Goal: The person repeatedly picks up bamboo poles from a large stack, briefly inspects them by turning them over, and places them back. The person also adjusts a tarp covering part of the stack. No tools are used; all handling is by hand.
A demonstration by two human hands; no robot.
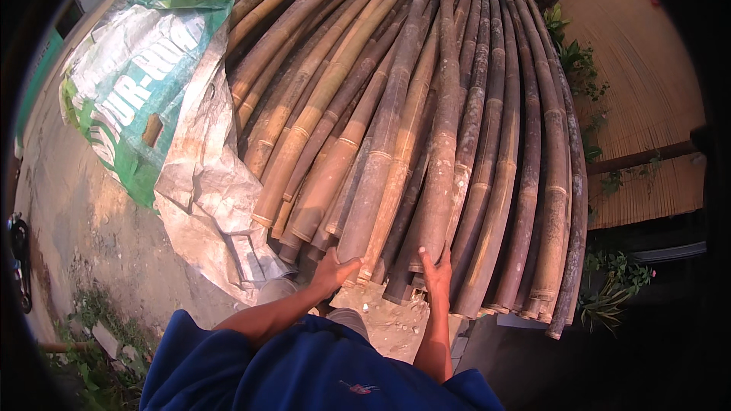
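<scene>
A large stack of long brown bamboo poles stretches away from me, cut ends nearest. At the near end my left hand is closed on one bamboo pole, thumb across its end and most of the fingers hidden. A little to the right, my right hand grips the end of another bamboo pole. Its thumb presses the top face while its fingers lie along the right side. Both poles rest among the others in the stack.
A crumpled white and green plastic sheet drapes over the stack's left side. Dirt ground runs along the left. On the right are leafy plants and a slatted tan screen with a dark crossbar.
</scene>
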